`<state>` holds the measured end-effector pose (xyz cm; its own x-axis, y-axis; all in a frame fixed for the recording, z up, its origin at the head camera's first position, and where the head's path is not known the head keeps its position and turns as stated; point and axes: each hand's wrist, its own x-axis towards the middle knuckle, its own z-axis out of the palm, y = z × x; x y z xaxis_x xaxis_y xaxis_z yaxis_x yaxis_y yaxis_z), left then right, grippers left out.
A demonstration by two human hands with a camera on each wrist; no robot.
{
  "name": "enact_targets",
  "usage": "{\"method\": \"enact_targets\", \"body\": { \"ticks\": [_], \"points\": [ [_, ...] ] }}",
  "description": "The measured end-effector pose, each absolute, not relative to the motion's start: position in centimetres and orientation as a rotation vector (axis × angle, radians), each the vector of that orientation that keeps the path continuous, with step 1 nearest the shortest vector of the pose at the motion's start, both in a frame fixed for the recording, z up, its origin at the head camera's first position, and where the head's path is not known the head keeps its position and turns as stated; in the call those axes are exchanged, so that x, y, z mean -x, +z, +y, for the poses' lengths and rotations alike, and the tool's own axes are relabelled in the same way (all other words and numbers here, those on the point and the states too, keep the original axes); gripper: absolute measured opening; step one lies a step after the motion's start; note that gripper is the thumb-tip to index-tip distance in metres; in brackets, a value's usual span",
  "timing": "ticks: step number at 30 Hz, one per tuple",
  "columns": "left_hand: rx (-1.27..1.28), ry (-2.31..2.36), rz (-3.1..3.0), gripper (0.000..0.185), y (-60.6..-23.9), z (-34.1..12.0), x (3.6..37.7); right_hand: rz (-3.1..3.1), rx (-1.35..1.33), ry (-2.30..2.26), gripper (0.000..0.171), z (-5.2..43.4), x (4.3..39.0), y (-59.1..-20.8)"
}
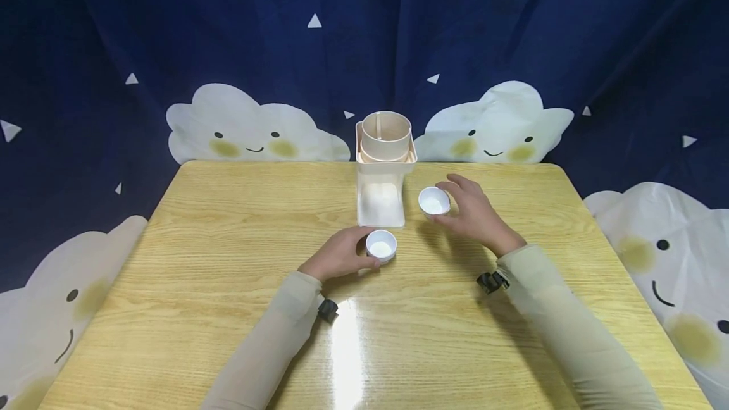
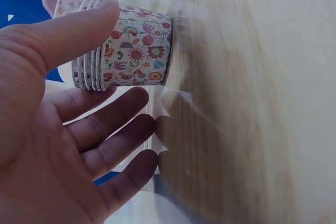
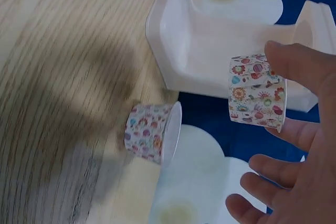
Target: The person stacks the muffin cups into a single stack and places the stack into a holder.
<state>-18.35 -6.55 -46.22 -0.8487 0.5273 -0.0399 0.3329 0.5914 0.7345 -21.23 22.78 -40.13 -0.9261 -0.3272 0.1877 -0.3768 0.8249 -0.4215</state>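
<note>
Left hand [image 1: 340,255] holds a stack of flowered paper cups [image 1: 381,246] on the wooden table [image 1: 199,258], thumb on the wall, other fingers loose. Right hand [image 1: 473,212] pinches a single paper cup [image 1: 434,201] just right of the cream dispenser [image 1: 384,169], which stands between and behind both cups. Cloud-print backdrop [image 1: 250,128] behind

Floral paper cups [image 3: 256,92], white inside; yellow wood table [image 1: 228,258].

Blurred wooden table [image 2: 252,103]; left hand [image 2: 47,145] cut off at frame edge.
</note>
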Motion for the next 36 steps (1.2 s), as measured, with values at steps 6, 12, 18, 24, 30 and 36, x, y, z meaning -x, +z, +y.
{"method": "enact_targets", "body": {
  "ticks": [6,12,18,24,30,36],
  "points": [
    [-0.721,1.085,2.585,0.063,-46.2,-6.5,18.4,-2.963,-0.61,0.758,0.068,21.6,20.5,-39.8],
    [-0.731,1.073,2.585,0.063,-46.2,-6.4,18.5,-2.969,-0.69,0.749,0.069,20.5,20.0,-39.9],
    [-0.744,1.075,2.567,0.064,-46.4,-6.3,18.7,-2.946,-0.784,0.797,0.066,19.4,19.4,-40.2],
    [-0.747,1.1,2.554,0.064,-46.5,-6.5,18.6,-2.897,-0.92,0.813,0.063,18.0,18.7,-40.5],
    [-0.771,1.097,2.577,0.061,-46.5,-6.6,18.5,-2.899,-0.976,0.794,0.062,17.0,18.2,-40.8],
    [-0.758,1.103,2.574,0.057,-46.5,-6.5,18.5,-2.891,-1.025,0.776,0.06,16.3,18.1,-41.2]
  ]
}}
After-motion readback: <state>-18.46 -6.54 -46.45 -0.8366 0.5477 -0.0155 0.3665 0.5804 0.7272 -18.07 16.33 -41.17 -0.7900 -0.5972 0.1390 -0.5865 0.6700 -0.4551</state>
